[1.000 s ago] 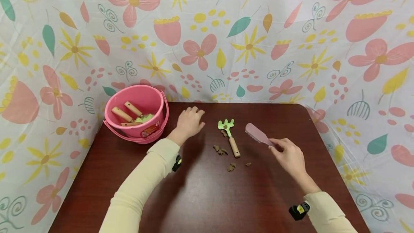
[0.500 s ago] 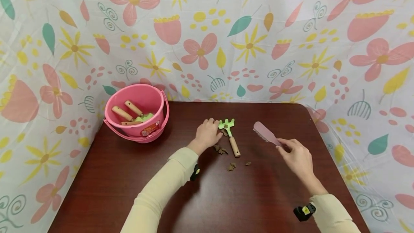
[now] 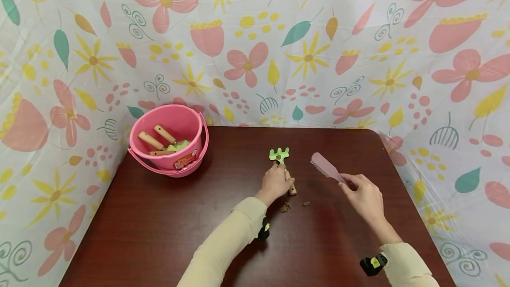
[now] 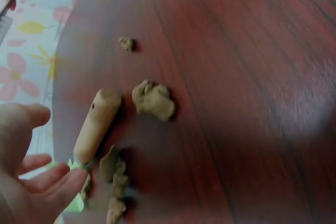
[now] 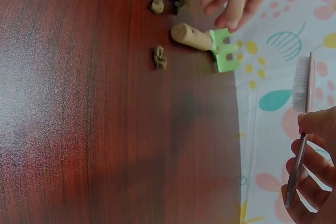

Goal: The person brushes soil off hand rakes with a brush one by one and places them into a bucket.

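Note:
A pink-backed brush with pale bristles (image 3: pixel 326 166) is held by its handle in my right hand (image 3: pixel 364 196), off the table. In the right wrist view, thumb and fingers grip the brush handle (image 5: pixel 295 174). My left hand (image 3: pixel 276 181) reaches over a small toy rake with a green head (image 3: pixel 279 155) and wooden handle (image 4: pixel 98 124). Its fingers are spread and relaxed, thumb apart, nothing between them in the left wrist view. Brown clay-like crumbs (image 4: pixel 154 100) lie beside the rake handle; a smaller crumb (image 3: pixel 306 203) lies to their right.
A pink bucket (image 3: pixel 157 162) stands at the back left of the dark red-brown table (image 3: pixel 167 234), with several wooden-handled tools (image 3: pixel 150 140) inside and its handle hanging down in front. A flower-patterned cloth (image 3: pixel 247 25) hangs behind the table and at its sides.
My left hand has moved right, from beside the bucket to over the rake and crumbs, partly covering them. The right hand with the brush has shifted slightly right.

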